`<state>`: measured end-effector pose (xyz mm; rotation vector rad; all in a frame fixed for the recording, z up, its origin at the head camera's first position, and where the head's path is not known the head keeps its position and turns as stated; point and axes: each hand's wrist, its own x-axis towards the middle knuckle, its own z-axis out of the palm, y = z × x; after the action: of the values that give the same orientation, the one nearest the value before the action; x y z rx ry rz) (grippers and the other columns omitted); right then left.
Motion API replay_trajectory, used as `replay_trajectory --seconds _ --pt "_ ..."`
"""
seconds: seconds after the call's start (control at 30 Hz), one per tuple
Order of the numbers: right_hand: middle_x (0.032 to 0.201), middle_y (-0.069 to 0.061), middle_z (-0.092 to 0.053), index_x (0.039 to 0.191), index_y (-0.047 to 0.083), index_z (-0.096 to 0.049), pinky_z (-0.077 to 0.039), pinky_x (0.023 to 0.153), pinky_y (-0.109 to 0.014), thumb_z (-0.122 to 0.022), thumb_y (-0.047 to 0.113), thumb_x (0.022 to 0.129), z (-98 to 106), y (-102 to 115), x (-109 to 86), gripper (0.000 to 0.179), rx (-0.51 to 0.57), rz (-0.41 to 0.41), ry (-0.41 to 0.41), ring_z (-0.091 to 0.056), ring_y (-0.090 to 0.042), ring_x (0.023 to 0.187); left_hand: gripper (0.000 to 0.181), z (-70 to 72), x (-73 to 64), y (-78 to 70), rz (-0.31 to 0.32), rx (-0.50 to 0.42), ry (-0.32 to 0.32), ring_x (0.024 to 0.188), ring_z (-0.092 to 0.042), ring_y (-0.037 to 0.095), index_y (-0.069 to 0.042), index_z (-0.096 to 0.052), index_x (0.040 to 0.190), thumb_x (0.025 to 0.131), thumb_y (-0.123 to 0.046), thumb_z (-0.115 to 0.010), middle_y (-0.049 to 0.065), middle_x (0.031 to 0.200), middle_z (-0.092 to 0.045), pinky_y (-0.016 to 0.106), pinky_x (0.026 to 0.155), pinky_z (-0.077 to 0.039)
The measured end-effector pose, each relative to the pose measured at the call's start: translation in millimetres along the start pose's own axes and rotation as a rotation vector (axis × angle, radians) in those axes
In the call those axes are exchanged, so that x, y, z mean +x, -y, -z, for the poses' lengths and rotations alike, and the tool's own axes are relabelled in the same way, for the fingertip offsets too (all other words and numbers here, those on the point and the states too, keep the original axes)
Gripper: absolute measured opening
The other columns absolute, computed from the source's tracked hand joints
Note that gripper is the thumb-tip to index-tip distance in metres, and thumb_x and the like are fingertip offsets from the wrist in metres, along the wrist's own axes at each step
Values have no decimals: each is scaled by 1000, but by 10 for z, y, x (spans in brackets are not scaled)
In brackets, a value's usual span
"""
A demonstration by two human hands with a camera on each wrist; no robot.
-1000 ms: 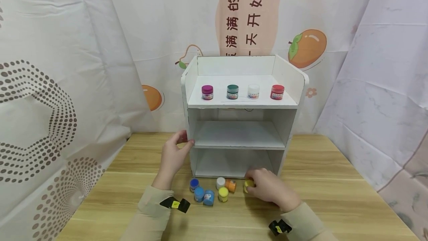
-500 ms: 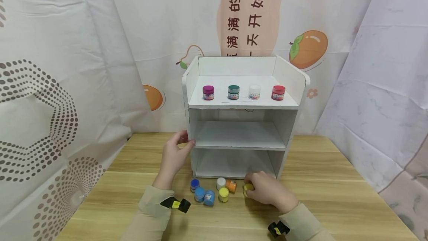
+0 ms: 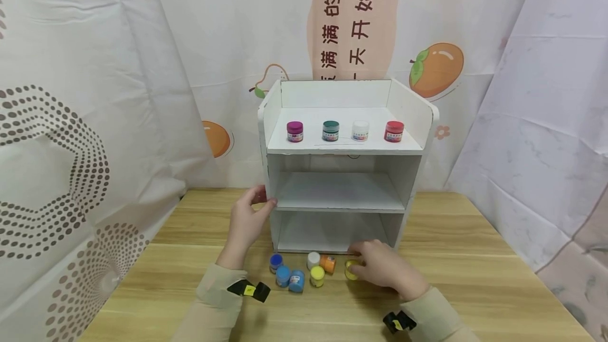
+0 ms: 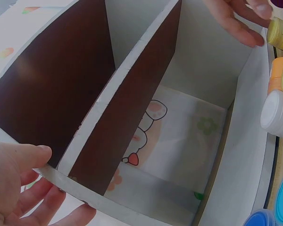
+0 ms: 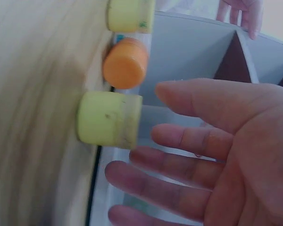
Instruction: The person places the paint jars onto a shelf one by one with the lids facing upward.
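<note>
My left hand [image 3: 247, 220] grips the left side panel of a white wooden shelf [image 3: 339, 191]; in the left wrist view its thumb lies inside the panel's edge and its fingers outside. My right hand [image 3: 382, 264] is beside a small yellow paint jar [image 3: 351, 269] in front of the shelf. From the right wrist view, that hand's fingers are spread, with a gap between them and the yellow jar [image 5: 104, 118]. Close by, an orange paint jar [image 3: 328, 264] lies on its side, with a white jar [image 3: 313, 260] and another yellow jar [image 3: 317, 276] next to it.
Several blue paint jars [image 3: 283, 276] are grouped on the wooden table [image 3: 451, 257] at the left. The top shelf bears a purple jar [image 3: 295, 132], a dark green jar [image 3: 330, 131], a clear-white jar [image 3: 360, 131] and a red jar [image 3: 393, 132]. Curtains hang behind.
My right hand's fingers have eased off the right-hand yellow jar, which shows more plainly now. The left hand keeps its hold on the panel.
</note>
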<state>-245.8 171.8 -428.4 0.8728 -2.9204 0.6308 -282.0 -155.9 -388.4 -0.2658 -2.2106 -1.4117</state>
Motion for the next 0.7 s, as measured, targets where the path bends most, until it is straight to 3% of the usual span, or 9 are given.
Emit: replay_trajectory --seconds 0.17,0.4,0.53,0.7 --pt "114 -10 -72 118 3 -71 -57 79 -45 -74 14 87 153 -19 -25 34 9 88 23 -70 -25 94 42 1 3 -3 2 4 -1 111 -65 27 -5 -65 131 94 -22 -76 9 119 -69 46 84 -58" --pt "127 -11 -67 123 6 -72 -49 98 -53 -77 9 87 267 -7 -89 36 -57 154 98 -61 -33 119 43 3 6 -5 2 12 -4 111 -65 27 -5 -65 131 93 -22 -77 9 119 -69 46 84 -58" --pt "130 -13 -65 122 9 -73 -50 98 -53 -78 10 89 265 29 -95 34 -96 178 120 -61 -34 120 43 2 10 0 4 21 -5 111 -65 27 -5 -65 131 93 -22 -77 9 118 -70 46 84 -58" --pt "123 -5 -68 120 13 -75 -52 95 -49 -76 6 89 169 33 -85 31 -142 182 114 -64 -28 114 41 0 8 -8 -5 21 -9 110 -66 27 -5 -66 129 93 -20 -77 9 117 -70 47 83 -58"
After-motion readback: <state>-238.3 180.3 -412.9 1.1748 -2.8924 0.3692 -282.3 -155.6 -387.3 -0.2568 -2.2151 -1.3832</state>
